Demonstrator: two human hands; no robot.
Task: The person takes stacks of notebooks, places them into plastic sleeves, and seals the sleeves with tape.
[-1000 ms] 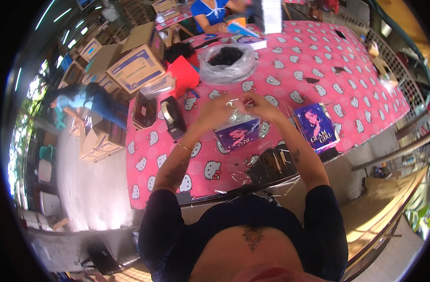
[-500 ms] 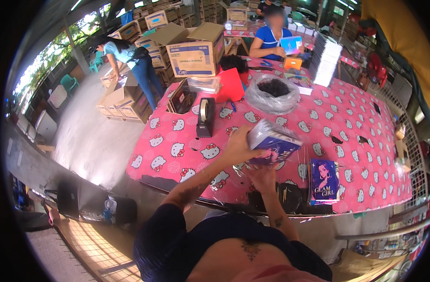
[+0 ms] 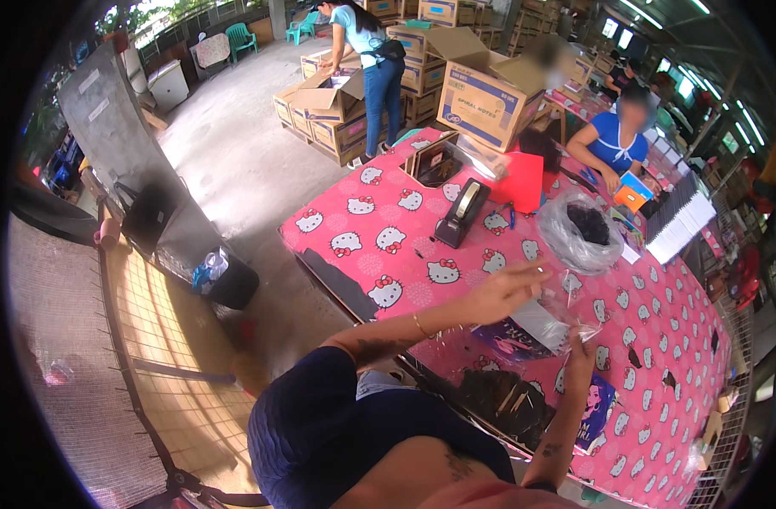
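A stack of purple-covered notebooks (image 3: 513, 338) in clear plastic lies tilted near the table's front edge, white page edges showing. My right hand (image 3: 581, 349) pinches the clear plastic bag (image 3: 585, 319) at the right end of the stack. Just above the stack is my left hand (image 3: 508, 293), its fingers stretched toward the right and partly apart, apparently with nothing in them. Beyond my right forearm, more purple notebooks (image 3: 598, 409) rest on the table, partly hidden by that arm.
A black tape dispenser (image 3: 462, 214), a plastic bag with dark contents (image 3: 579, 233) and a red sheet (image 3: 520, 181) are on the pink table (image 3: 337, 222). A spiral-notebook stack (image 3: 680, 227) stands far right, near a seated person in blue. Another person bends over cartons (image 3: 337, 127).
The view has swung left. The notebook stack has come down from between my hands to the tabletop. My left hand has let go; my right now holds the plastic at its end.
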